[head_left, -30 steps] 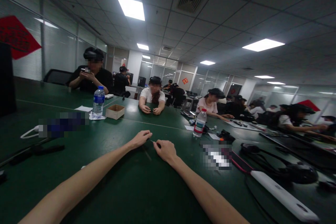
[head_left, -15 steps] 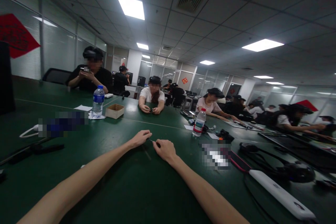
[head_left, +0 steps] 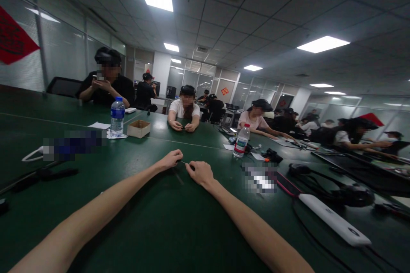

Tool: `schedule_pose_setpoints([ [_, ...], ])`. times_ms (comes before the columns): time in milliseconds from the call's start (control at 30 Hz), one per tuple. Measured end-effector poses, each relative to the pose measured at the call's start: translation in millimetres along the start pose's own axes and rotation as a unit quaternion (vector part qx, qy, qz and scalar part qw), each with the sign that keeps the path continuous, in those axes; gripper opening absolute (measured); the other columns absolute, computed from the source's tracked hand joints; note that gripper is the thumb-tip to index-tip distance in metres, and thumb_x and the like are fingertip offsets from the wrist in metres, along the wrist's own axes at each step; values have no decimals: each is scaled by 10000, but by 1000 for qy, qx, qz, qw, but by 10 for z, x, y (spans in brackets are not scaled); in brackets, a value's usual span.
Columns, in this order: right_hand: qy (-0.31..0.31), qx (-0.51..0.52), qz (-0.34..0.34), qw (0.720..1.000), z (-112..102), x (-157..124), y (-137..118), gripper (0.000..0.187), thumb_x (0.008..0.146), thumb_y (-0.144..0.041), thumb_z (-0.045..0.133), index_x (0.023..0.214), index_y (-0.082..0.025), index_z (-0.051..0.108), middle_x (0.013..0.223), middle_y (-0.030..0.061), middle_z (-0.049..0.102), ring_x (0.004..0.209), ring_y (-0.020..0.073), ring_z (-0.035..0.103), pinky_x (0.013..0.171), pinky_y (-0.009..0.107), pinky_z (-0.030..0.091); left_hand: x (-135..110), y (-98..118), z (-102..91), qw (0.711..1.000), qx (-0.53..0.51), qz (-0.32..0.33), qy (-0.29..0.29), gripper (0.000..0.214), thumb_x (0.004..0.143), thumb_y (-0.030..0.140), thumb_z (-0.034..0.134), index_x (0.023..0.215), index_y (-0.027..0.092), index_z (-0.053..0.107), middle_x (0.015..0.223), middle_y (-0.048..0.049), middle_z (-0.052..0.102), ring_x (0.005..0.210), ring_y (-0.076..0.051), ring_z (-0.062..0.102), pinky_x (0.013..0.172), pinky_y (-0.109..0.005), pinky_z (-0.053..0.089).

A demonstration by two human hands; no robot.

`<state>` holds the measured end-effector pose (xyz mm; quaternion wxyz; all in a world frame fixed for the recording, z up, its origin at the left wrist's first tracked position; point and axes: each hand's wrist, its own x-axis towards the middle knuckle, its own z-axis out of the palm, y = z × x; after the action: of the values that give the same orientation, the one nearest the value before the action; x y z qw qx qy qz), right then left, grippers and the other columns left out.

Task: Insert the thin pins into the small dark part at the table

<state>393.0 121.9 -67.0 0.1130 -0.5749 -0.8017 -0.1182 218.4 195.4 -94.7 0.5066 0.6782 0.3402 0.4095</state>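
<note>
Both my arms reach out over the dark green table [head_left: 166, 226]. My left hand [head_left: 170, 160] and my right hand [head_left: 200, 172] meet near the table's middle, each pinched shut on an end of a short thin dark thing [head_left: 185, 163] stretched between them. It is too small to name. A thin shadow or strip lies on the table just below the hands.
A water bottle [head_left: 117, 117] and a small cardboard box [head_left: 139, 128] stand at the back left. Another bottle [head_left: 241, 140] stands right of my hands. A white power strip [head_left: 329, 219], black cables and headphones [head_left: 349, 195] lie at the right. Several people sit along the far side.
The view has tilted and shifted a little, so everything sits slightly higher and further left. My hands keep the same pinch on the thin thing between them.
</note>
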Motion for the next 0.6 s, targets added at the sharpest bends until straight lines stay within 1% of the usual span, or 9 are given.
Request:
schedule_pose_setpoints([
  [167, 11, 9, -10, 1000, -38, -17, -22, 533, 919, -535, 237, 922, -233, 676, 894, 48, 690, 771, 146, 611, 680, 219, 387, 25, -28, -29, 1000, -23, -14, -2, 289, 742, 443, 544, 773, 181, 426, 529, 81, 332, 391, -47, 304, 374, -164, 176],
  [233, 7, 9, -42, 999, -50, -36, -52, 525, 908, -545, 261, 910, -233, 684, 886, 49, 690, 770, 149, 612, 681, 221, 387, 45, -47, -38, 999, -38, -11, 14, 278, 748, 433, 537, 774, 182, 421, 536, 81, 332, 387, -46, 308, 368, -162, 177],
  [300, 0, 7, -92, 996, -52, -52, -82, 525, 890, -569, 283, 903, -237, 689, 895, 51, 689, 776, 156, 613, 682, 226, 387, 64, -66, -43, 998, -54, -12, 27, 270, 754, 427, 528, 778, 182, 419, 544, 80, 332, 383, -43, 307, 364, -160, 174],
  [333, 0, 6, -108, 994, -48, -55, -90, 529, 886, -577, 286, 901, -237, 690, 901, 53, 688, 775, 158, 614, 681, 227, 385, 71, -74, -45, 998, -59, -13, 29, 270, 755, 427, 528, 780, 180, 421, 548, 80, 333, 380, -41, 304, 363, -159, 173],
  [367, 5, 4, -111, 994, -41, -54, -93, 535, 887, -579, 278, 899, -236, 689, 903, 55, 687, 771, 157, 613, 677, 227, 382, 76, -83, -47, 998, -63, -12, 28, 272, 752, 427, 532, 782, 178, 425, 550, 79, 336, 379, -40, 304, 362, -158, 173],
  [400, 14, 3, -98, 995, -30, -48, -88, 543, 896, -573, 260, 898, -235, 686, 900, 56, 686, 763, 153, 612, 670, 225, 379, 81, -91, -49, 998, -65, -11, 24, 277, 749, 428, 539, 781, 176, 429, 551, 78, 339, 379, -40, 307, 361, -158, 174],
  [500, 36, 4, -22, 999, 10, -14, -47, 563, 921, -547, 202, 898, -237, 671, 880, 52, 686, 740, 148, 609, 646, 223, 373, 96, -114, -55, 997, -70, -7, 14, 283, 743, 429, 553, 782, 174, 435, 552, 75, 347, 377, -42, 318, 354, -162, 163],
  [600, 29, 7, 16, 999, 46, 15, -11, 564, 923, -552, 191, 901, -243, 663, 891, 46, 686, 752, 152, 611, 649, 228, 378, 117, -130, -57, 997, -80, -22, 7, 278, 742, 427, 549, 781, 177, 433, 535, 78, 335, 361, -44, 303, 347, -164, 142],
])
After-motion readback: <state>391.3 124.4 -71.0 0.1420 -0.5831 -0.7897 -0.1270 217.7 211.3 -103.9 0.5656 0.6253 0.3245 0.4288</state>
